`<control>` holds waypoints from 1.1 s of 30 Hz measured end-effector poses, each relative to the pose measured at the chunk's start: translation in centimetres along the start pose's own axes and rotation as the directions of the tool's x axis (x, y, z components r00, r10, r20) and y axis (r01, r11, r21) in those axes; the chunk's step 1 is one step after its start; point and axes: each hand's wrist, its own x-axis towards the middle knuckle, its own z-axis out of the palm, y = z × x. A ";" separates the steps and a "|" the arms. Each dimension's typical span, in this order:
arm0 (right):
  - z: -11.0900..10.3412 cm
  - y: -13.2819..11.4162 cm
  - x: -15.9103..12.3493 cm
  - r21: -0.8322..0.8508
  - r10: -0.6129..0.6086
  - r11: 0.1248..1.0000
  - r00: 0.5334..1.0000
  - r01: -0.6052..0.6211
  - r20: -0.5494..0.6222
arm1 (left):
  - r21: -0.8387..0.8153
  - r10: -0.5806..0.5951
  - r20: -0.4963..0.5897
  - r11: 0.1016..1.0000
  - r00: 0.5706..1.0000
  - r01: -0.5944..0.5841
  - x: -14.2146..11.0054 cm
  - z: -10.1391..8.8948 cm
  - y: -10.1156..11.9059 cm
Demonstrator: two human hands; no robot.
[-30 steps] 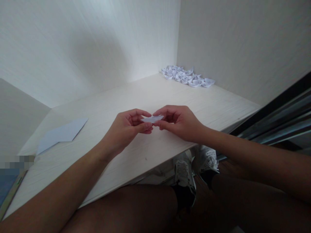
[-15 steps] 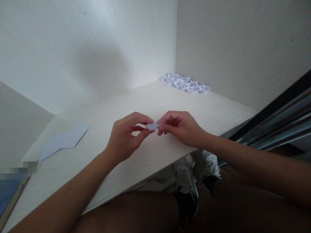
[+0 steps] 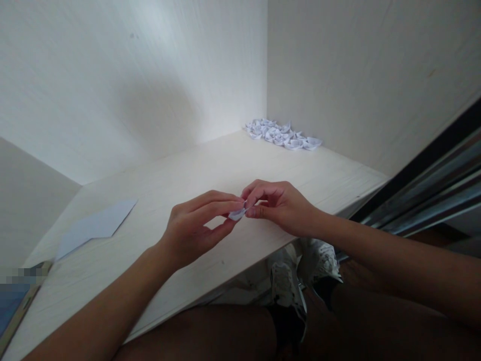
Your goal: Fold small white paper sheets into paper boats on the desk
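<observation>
A small folded paper boat [image 3: 237, 215], white and partly hidden by fingers, is held between both hands above the white tabletop [image 3: 210, 271]. My left hand [image 3: 201, 225] pinches its left side between thumb and fingertips. On the other side, my right hand [image 3: 276, 206] grips the right end with thumb and index finger, the other fingers curled. Beyond them, in the far right corner, lies a pile of similar white paper boats [image 3: 280, 134], crowded together against the wall.
Flat white paper sheets [image 3: 99, 223] lie at the left of the tabletop. A device with a blue screen [image 3: 15, 308] sits at the near left edge. White walls [image 3: 180, 65] close off the back and right. Shoes [image 3: 287, 286] show below the table's front edge.
My fingers have shifted on the paper boat, and the left fingers now lie further over its top. The whole view has tilted slightly, so the hands appear a little lower.
</observation>
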 end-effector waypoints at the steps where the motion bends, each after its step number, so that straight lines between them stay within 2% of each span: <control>1: 0.0 0.0 0.0 0.016 0.009 1.000 1.000 -0.009 0.001 | 0.000 -0.003 0.002 1.000 1.000 0.003 0.0 0.1 0.1; 12: 0.3 -0.3 0.2 0.089 0.072 0.993 0.997 -0.073 0.019 | -0.002 -0.018 -0.034 1.000 0.999 0.018 0.1 0.2 0.4; 17: 0.4 -0.8 0.2 0.033 -0.017 0.999 0.999 0.016 0.028 | -0.039 -0.032 -0.068 0.999 0.997 0.029 0.0 0.2 0.5; 22: 0.5 -1.8 -0.1 -0.144 -0.123 0.981 0.991 0.129 0.055 | 0.031 0.038 -0.078 0.999 0.996 -0.036 0.3 -0.2 1.2; 27: 0.4 -2.9 -0.5 -0.362 -0.275 0.882 0.953 0.303 0.130 | 0.052 0.082 -0.098 0.996 0.992 -0.077 0.6 -0.4 2.0; 33: 0.9 -4.1 -1.4 -0.508 -0.520 0.672 0.832 0.538 0.193 | 0.171 0.148 -0.141 0.977 0.979 -0.123 0.4 -0.9 2.8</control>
